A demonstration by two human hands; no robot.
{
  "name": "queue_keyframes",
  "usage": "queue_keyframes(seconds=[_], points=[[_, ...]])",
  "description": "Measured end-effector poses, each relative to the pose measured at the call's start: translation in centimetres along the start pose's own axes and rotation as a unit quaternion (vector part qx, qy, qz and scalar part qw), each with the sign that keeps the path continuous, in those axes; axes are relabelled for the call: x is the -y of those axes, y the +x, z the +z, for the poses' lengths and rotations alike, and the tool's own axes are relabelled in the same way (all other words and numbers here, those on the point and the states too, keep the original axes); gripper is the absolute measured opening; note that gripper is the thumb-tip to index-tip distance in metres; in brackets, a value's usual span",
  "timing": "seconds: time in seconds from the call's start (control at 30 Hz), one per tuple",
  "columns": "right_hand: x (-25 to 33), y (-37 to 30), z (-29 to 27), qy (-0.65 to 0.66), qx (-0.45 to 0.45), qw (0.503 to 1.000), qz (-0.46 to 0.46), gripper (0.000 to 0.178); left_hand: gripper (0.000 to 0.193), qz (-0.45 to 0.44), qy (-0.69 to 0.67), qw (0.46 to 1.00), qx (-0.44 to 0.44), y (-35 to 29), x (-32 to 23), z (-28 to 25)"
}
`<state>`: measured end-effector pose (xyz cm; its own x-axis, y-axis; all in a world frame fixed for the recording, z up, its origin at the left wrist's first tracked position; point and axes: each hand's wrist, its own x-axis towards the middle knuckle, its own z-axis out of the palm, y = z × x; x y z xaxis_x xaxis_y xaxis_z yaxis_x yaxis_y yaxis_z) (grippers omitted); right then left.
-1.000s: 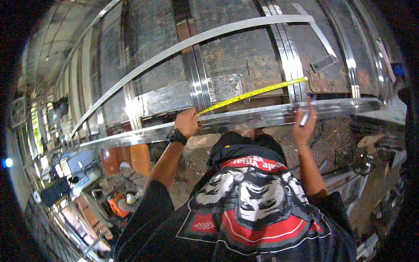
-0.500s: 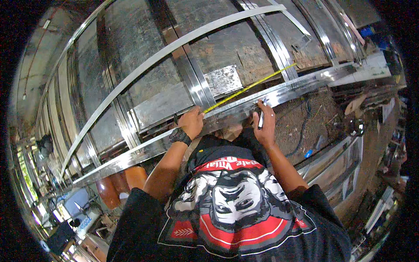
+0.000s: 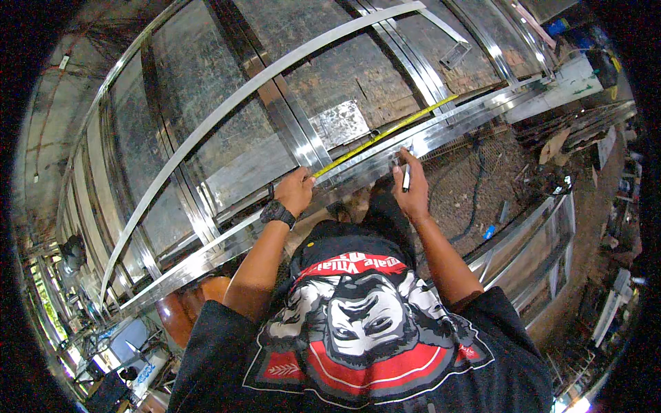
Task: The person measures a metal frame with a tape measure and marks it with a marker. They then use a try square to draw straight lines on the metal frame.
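Note:
A yellow tape measure point(image 3: 413, 119) lies stretched along the shiny metal tube point(image 3: 365, 166) at the near edge of a metal frame. My left hand point(image 3: 295, 192) is closed at the tape's left end, fingers pinching it against the frame; a tape case cannot be made out. Further right, my right hand point(image 3: 413, 189) holds a white marker point(image 3: 406, 181) in curled fingers. Its fingertips reach the near side of the tube, below the tape. A dark watch is on my left wrist.
A long curved flat metal strip point(image 3: 261, 77) arches over the frame's crossbars point(image 3: 296, 127). Dark panels and a small shiny plate point(image 3: 341, 124) lie beneath. Right of me are a dark cable point(image 3: 476, 193), a blue object point(image 3: 489, 232) and another metal frame point(image 3: 530, 275).
The view has shifted slightly, so the frame sits a little further left and higher. Both hands keep nearly the same places along the tube, still holding the tape and marker.

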<state>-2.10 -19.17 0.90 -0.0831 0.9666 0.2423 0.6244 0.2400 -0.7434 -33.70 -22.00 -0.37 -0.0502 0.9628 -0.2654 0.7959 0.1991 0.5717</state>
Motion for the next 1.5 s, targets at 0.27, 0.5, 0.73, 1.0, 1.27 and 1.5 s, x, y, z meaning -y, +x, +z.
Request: queue_keyframes(seconds=[0.27,0.5,0.73,1.0,1.27,1.5], points=[[0.2,1.2,-2.0,0.03,-0.029,0.999,-0.004,0.045,0.024,0.002,0.016,1.0,-0.009,0.2,-0.5,-0.4],[-1.5,4.2,-3.3,0.033,0.024,0.998,-0.037,0.043,0.023,-0.015,0.023,1.0,0.011,0.1,-0.2,-0.3],[-3.6,6.2,-3.9,0.039,0.036,0.998,-0.036,0.042,0.021,-0.028,0.007,1.0,0.007,-0.2,-0.6,-0.4],[-5.0,8.6,-3.7,0.0,0.051,0.993,-0.103,0.041,0.023,-0.015,-0.012,1.0,0.012,0.1,0.0,-0.2],[-6.8,8.3,-3.8,0.003,0.054,0.995,-0.085,0.044,0.023,-0.04,0.005,0.998,0.038,0.1,0.1,-0.3],[-6.2,8.5,-3.9,0.029,0.05,0.995,-0.083,0.041,0.026,-0.02,0.016,1.0,0.017,0.0,-0.5,-0.5]])
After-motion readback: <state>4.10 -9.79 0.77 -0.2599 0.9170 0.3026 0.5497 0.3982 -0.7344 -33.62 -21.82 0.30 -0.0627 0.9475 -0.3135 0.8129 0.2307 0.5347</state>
